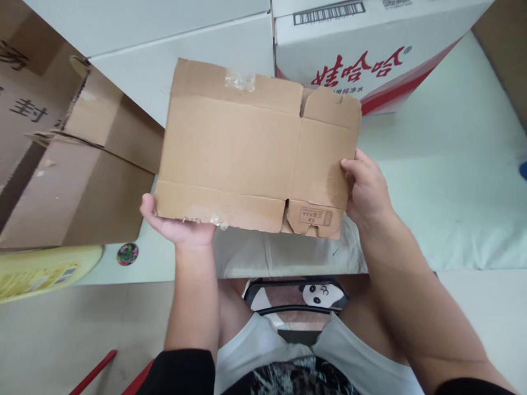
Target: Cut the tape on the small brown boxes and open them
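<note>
A flattened cardboard box [234, 145] is held up above the table, tilted slightly, with slotted flaps on its right side. Bits of clear tape cling to its top and bottom edges, and a small printed stamp shows at the lower right. My left hand [185, 227] supports the lower left corner from below; most of its fingers are hidden behind the cardboard. At the right edge, my right hand [366, 184] pinches the panel, thumb on the front and the other fingers behind.
Large white cartons [341, 60], one with red lettering, stand at the back. Open brown cardboard boxes [82, 181] occupy the left. A yellow package [49, 271] and a round sticker [127, 254] lie near the front left of the pale green table [453, 192]. A blue object [523, 169] shows at far right.
</note>
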Demonstrator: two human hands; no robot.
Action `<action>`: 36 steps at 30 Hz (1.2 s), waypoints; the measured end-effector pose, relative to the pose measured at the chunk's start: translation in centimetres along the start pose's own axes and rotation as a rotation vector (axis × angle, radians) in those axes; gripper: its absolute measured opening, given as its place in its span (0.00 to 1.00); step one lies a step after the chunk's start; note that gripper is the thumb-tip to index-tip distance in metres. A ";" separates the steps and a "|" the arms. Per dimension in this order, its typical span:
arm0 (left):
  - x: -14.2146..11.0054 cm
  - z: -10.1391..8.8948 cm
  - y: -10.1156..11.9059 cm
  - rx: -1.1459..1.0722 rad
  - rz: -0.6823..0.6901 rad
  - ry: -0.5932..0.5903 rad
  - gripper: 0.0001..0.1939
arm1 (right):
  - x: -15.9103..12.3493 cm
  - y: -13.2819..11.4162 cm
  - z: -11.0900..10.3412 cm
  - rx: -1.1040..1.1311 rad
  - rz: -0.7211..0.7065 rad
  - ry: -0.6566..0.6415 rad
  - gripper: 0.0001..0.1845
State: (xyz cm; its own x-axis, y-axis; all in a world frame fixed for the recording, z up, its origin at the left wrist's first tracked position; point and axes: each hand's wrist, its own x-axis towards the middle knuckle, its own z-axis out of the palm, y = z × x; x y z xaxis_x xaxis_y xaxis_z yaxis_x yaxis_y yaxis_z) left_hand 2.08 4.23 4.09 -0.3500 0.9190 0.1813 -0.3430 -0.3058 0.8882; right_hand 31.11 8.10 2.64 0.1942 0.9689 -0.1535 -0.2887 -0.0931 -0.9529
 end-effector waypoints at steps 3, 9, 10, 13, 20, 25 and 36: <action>0.1 0.1 -0.3 0.000 -0.034 0.077 0.22 | 0.1 0.1 0.0 -0.013 -0.008 0.029 0.10; 0.6 -0.2 -0.8 0.036 -0.049 0.184 0.20 | -0.3 0.1 -0.1 0.026 0.070 -0.065 0.16; 0.6 -0.3 -0.8 0.024 -0.037 0.181 0.19 | -0.4 0.1 -0.1 0.028 0.098 -0.102 0.17; 0.8 -0.5 -1.0 0.013 -0.025 0.181 0.18 | -0.6 0.0 -0.2 0.018 0.132 -0.171 0.20; 0.6 -0.6 -1.4 0.009 -0.224 0.142 0.18 | -1.2 -1.2 -0.6 -0.009 -0.123 -0.014 0.17; 0.5 -0.8 -1.4 0.002 -0.275 0.141 0.19 | -2.2 -1.9 -0.4 0.004 -0.331 0.089 0.13; 0.2 0.5 -1.2 0.013 -0.219 0.128 0.16 | -1.9 -1.9 -0.5 0.047 -0.425 0.076 0.07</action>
State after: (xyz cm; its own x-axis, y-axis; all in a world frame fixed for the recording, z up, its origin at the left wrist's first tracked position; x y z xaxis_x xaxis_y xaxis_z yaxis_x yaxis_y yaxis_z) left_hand 2.83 4.88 3.28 -0.3759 0.9240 -0.0704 -0.4116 -0.0984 0.9060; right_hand 31.79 6.31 4.62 0.3735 0.8987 0.2297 -0.2102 0.3232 -0.9227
